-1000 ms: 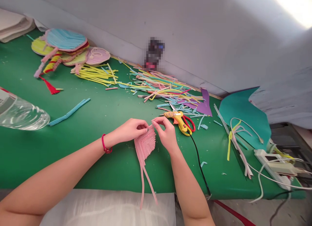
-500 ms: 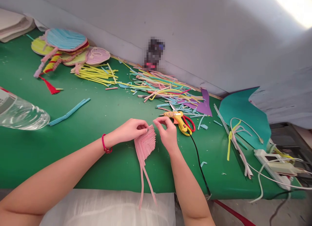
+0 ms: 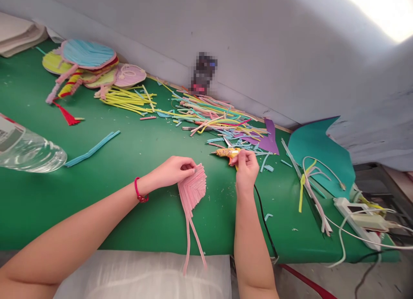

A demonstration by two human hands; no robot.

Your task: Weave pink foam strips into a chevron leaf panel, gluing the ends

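My left hand [image 3: 180, 171] pinches the upper left edge of a pink pipe-cleaner piece [image 3: 192, 189], leaf-shaped with rows angled to a middle line. Two long pink ends hang from it past the table's front edge. To its right, my right hand [image 3: 247, 167] is closed on the handle of a yellow hot glue gun [image 3: 227, 152], whose nozzle points left. The gun appears to lie on the table still, its handle mostly covered by my fingers. Behind it, the blades of scissors [image 3: 227, 141] show among blue scraps.
Loose pipe cleaners [image 3: 213, 112] lie along the wall, with finished fans [image 3: 88, 53] at the back left. A water bottle [image 3: 30, 146] lies at left near blue pipe cleaners [image 3: 93, 149]. The gun's black cord [image 3: 263, 213] crosses the front edge; a power strip [image 3: 356, 221] sits at right.
My right hand has moved right, from beside the pink piece to the glue gun, and closed on its handle. My left hand keeps its hold on the pink piece.
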